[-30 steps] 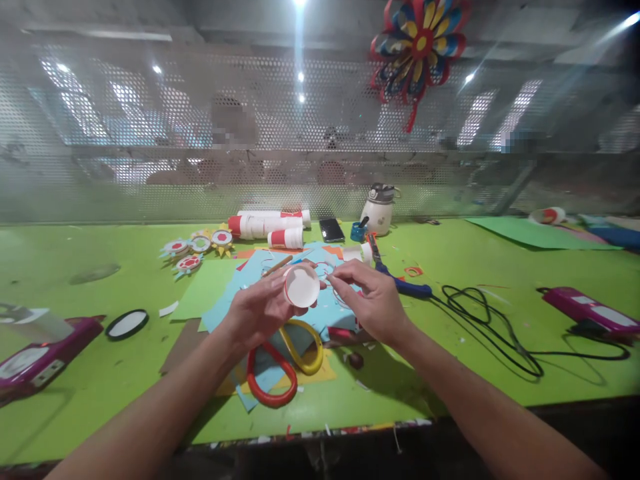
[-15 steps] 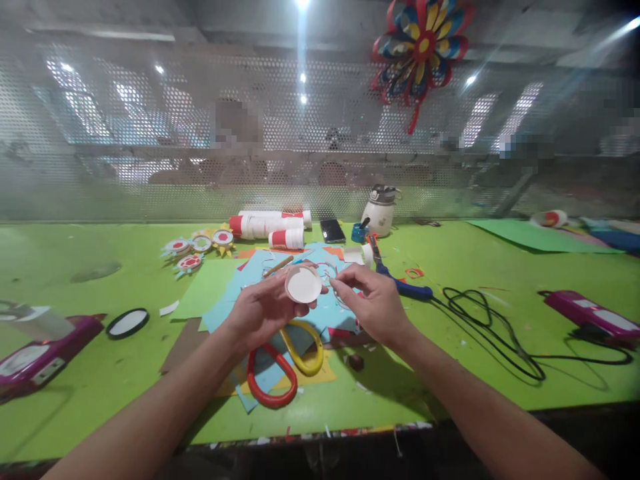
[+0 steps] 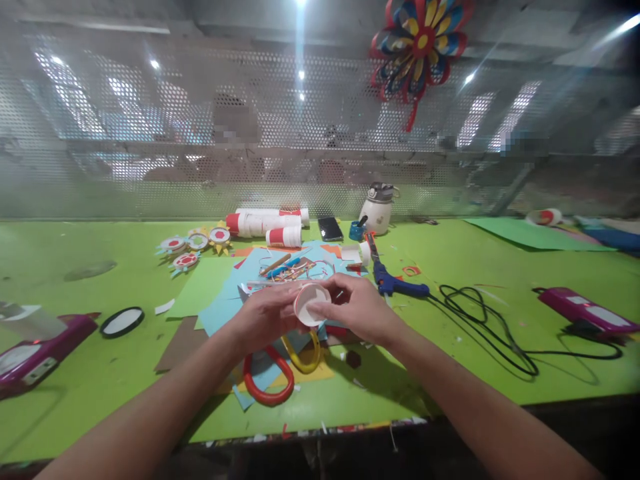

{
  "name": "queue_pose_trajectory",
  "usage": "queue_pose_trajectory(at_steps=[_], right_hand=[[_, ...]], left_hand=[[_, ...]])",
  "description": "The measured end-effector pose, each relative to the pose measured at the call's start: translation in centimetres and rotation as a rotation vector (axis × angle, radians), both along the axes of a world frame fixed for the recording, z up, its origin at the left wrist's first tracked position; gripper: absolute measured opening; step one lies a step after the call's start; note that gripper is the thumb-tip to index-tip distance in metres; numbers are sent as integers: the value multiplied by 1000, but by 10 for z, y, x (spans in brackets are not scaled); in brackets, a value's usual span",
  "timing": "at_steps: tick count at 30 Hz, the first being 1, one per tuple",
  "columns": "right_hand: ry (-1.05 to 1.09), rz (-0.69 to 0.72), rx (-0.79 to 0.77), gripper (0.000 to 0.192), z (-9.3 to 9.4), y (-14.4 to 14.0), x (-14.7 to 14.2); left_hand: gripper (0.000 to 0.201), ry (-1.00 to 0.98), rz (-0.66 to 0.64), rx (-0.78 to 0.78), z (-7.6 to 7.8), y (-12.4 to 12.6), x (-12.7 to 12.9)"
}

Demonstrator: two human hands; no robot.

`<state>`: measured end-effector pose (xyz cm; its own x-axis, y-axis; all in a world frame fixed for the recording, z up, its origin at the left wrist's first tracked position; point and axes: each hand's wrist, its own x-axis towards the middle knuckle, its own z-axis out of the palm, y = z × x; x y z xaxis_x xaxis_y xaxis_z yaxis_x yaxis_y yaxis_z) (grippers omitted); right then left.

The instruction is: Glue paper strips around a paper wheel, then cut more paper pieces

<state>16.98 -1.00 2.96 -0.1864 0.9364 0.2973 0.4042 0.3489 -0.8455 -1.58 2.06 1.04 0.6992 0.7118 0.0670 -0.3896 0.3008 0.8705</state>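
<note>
Both hands meet over the papers around a small round white piece (image 3: 311, 313), which looks like the cut-off bottom of a paper cup. My left hand (image 3: 267, 310) grips it from the left and beneath. Over its rim reaches the thumb of my right hand (image 3: 357, 307), with the fingers closed behind the right side. Just below lie scissors with one red handle loop (image 3: 270, 390) and one yellow loop (image 3: 311, 360); their blades are hidden. Sheets of light blue paper (image 3: 220, 310) spread under the hands. A brown pen-like stick (image 3: 275, 264) and a blue one (image 3: 283, 268) rest behind them.
A blue glue gun (image 3: 403, 285) with a looping black cord lies right, near a purple power strip (image 3: 585, 310). Red-and-white paper cups (image 3: 260, 225), a phone (image 3: 330, 229) and a bottle (image 3: 377, 210) stand or lie behind. Left are paper turtle-like crafts (image 3: 185, 260) and a black-rimmed disc (image 3: 123, 321).
My right hand has moved left onto the white cup piece, its thumb now over the rim. The piece has shifted slightly down and right and tilted, showing its inside.
</note>
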Motion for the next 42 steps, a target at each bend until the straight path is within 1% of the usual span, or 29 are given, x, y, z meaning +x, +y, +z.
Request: queue_pose_trajectory(at_steps=[5,9,14,18,20,22,24,26,28,32,35,42], right_hand=[[50,-24,-58,22,0,-2,-2],[95,-33,-81,16,-1,-3,-4],[86,-80,-58,21,-3,-1,-4],[67,-73,-54,16,-2,-2,-5],[60,-60,-48,15,0,-2,-5],[63,-59,-37,20,2,-2,-5],[79,-79,-22,28,4,0,-2],[104,-115,-4,32,5,3,2],[134,-156,15,30,4,6,7],[194,-191,47,19,3,8,13],[204,-157,50,20,4,5,11],[137,2,16,17,3,-1,1]], left_hand=[[29,-29,-25,11,3,-2,2],[30,-34,-39,14,5,-4,2],[31,-22,-11,3,4,-4,3],[31,-2,17,10,5,-3,3],[30,31,69,25,7,-3,3],[31,79,150,87,8,-2,2],[33,129,229,208,9,-1,1],[37,165,290,345,8,1,1],[43,204,343,445,7,2,2],[52,355,459,640,3,4,5],[50,445,526,791,1,4,6],[45,520,581,920,0,2,8]])
